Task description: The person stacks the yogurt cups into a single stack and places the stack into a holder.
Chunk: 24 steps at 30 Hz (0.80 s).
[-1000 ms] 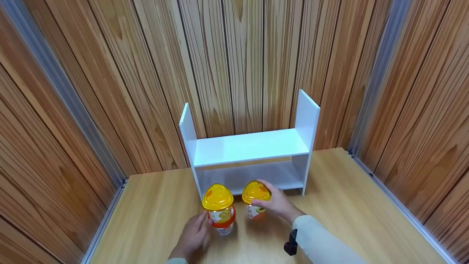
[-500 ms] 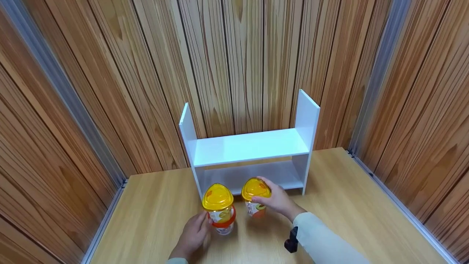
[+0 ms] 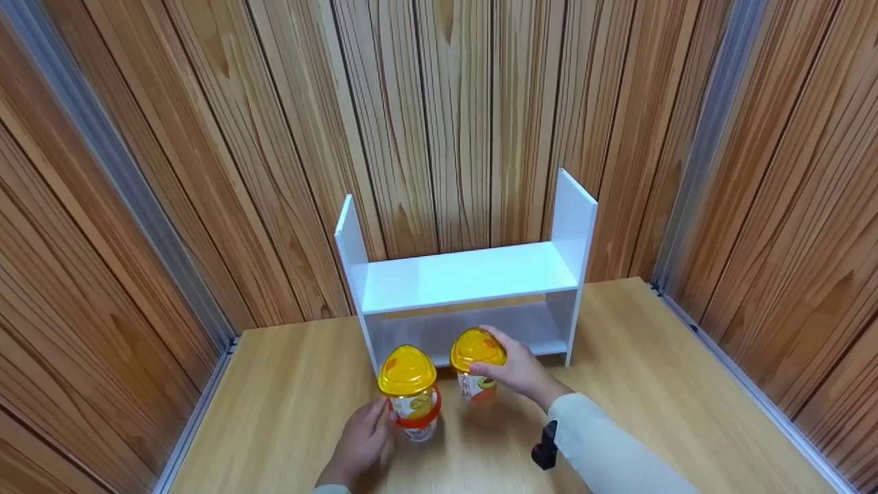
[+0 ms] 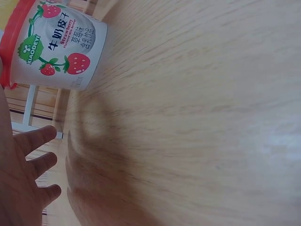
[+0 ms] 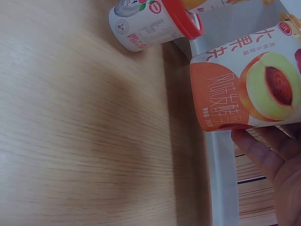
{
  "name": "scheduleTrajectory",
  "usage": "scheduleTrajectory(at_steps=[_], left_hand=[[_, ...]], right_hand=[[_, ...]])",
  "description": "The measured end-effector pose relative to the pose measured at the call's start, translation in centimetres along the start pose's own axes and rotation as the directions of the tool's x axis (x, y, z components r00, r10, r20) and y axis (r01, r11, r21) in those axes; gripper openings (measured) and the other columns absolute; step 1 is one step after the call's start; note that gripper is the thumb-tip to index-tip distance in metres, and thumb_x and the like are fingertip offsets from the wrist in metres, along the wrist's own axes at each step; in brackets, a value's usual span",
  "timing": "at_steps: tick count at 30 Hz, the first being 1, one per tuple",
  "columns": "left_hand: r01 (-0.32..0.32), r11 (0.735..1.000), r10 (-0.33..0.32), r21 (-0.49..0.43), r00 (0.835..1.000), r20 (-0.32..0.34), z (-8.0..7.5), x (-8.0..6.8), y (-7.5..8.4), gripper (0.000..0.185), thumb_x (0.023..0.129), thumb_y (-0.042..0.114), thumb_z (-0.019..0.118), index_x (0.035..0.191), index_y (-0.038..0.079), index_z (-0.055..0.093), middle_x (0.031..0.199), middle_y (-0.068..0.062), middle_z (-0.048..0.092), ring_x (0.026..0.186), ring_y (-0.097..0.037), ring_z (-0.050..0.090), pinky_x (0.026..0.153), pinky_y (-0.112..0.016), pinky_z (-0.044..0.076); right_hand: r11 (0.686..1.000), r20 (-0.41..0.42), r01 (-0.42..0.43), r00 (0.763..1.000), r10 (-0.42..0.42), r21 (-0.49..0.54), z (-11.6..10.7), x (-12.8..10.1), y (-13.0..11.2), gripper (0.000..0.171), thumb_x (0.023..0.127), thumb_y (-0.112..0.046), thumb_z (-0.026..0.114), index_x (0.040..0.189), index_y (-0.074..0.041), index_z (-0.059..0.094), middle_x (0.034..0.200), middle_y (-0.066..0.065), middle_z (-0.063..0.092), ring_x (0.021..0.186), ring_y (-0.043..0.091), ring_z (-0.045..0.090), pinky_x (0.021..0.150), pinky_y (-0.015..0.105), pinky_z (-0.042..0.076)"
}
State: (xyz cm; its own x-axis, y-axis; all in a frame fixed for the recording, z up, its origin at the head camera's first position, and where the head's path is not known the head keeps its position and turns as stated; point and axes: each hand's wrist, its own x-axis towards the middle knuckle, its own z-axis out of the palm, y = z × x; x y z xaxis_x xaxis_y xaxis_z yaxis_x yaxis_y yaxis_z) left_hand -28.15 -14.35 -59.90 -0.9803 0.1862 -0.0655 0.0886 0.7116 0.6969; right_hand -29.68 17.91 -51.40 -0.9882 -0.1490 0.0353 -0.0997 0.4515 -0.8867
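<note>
My right hand (image 3: pixel 518 374) grips a yogurt cup (image 3: pixel 478 385) by its yellow domed lid. In the right wrist view, this yogurt cup (image 5: pixel 254 84) shows a peach picture and hangs above the table, in front of the shelf. At its left is a stack: a yellow-lidded cup (image 3: pixel 413 405) on top of a strawberry milk cup (image 4: pixel 56 44) with a red lid. My left hand (image 3: pixel 361 436) pinches the stack's left side at the red lid. In the left wrist view, three of its fingers (image 4: pixel 40 165) stick out straight, off the cup.
A white two-tier shelf (image 3: pixel 473 278) stands at the back of the wooden table (image 3: pixel 274 405), just behind the cups. Wood-patterned walls (image 3: pixel 453 103) enclose the table at the back and sides, with metal posts (image 3: pixel 706 144) at the corners.
My right hand has raised its yogurt cup a little and brought it slightly forward, towards the shelf. The left hand and the stack have stayed in place.
</note>
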Motion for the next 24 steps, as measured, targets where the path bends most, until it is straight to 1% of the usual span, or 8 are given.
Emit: scheduleTrajectory(at_steps=[5, 7, 12, 15, 24], left_hand=[[0.048, 0.999, -0.048, 0.01, 0.999, -0.011, 0.2, 0.0, -0.1, 0.083, 0.082, 0.074, 0.027, 0.144, 0.019, 0.032, 0.142, -0.003, 0.038, 0.131, -0.03, 0.029, 0.103, -0.055, 0.023], [0.059, 0.998, -0.059, 0.01, 0.998, -0.01, 0.2, 0.0, -0.1, 0.082, 0.082, 0.074, 0.026, 0.144, 0.021, 0.032, 0.142, -0.002, 0.038, 0.131, -0.029, 0.029, 0.103, -0.055, 0.023], [0.053, 0.998, -0.052, 0.017, 0.999, -0.012, 0.1, 0.1, 0.0, 0.08, 0.082, 0.074, 0.026, 0.144, 0.023, 0.032, 0.141, -0.002, 0.039, 0.13, -0.029, 0.03, 0.103, -0.055, 0.023], [0.041, 0.999, -0.04, 0.018, 0.999, -0.01, 0.0, 0.0, -0.1, 0.079, 0.083, 0.073, 0.026, 0.144, 0.022, 0.032, 0.14, -0.002, 0.04, 0.13, -0.029, 0.031, 0.103, -0.055, 0.023], [0.047, 0.999, -0.047, 0.006, 0.999, 0.006, 0.0, -0.1, -0.1, 0.081, 0.081, 0.075, 0.026, 0.144, 0.024, 0.032, 0.14, -0.001, 0.04, 0.13, -0.03, 0.031, 0.103, -0.056, 0.023]], right_hand=[[0.999, 0.004, 0.026, 1.0, -0.025, -0.022, -0.1, 0.1, -0.5, 0.083, 0.066, -0.063, 0.069, 0.137, -0.041, 0.032, 0.119, -0.005, 0.05, 0.099, 0.02, 0.053, 0.086, 0.039, 0.048], [0.999, 0.003, 0.03, 1.0, -0.03, -0.023, -0.2, 0.2, -0.7, 0.084, 0.066, -0.063, 0.069, 0.138, -0.04, 0.032, 0.119, -0.005, 0.05, 0.098, 0.02, 0.053, 0.085, 0.039, 0.048], [0.999, -0.011, 0.031, 0.999, -0.031, -0.027, -0.5, 0.3, -1.1, 0.083, 0.065, -0.063, 0.069, 0.137, -0.042, 0.033, 0.119, -0.006, 0.05, 0.098, 0.02, 0.053, 0.085, 0.04, 0.048], [0.999, -0.013, 0.018, 1.0, -0.018, -0.033, -0.6, 0.3, -1.3, 0.082, 0.064, -0.064, 0.069, 0.135, -0.045, 0.033, 0.119, -0.006, 0.049, 0.098, 0.02, 0.053, 0.085, 0.039, 0.048], [1.0, -0.004, -0.001, 1.0, 0.001, -0.016, -0.8, 0.4, -1.5, 0.081, 0.064, -0.065, 0.069, 0.134, -0.047, 0.033, 0.119, -0.005, 0.048, 0.098, 0.02, 0.053, 0.085, 0.039, 0.048]])
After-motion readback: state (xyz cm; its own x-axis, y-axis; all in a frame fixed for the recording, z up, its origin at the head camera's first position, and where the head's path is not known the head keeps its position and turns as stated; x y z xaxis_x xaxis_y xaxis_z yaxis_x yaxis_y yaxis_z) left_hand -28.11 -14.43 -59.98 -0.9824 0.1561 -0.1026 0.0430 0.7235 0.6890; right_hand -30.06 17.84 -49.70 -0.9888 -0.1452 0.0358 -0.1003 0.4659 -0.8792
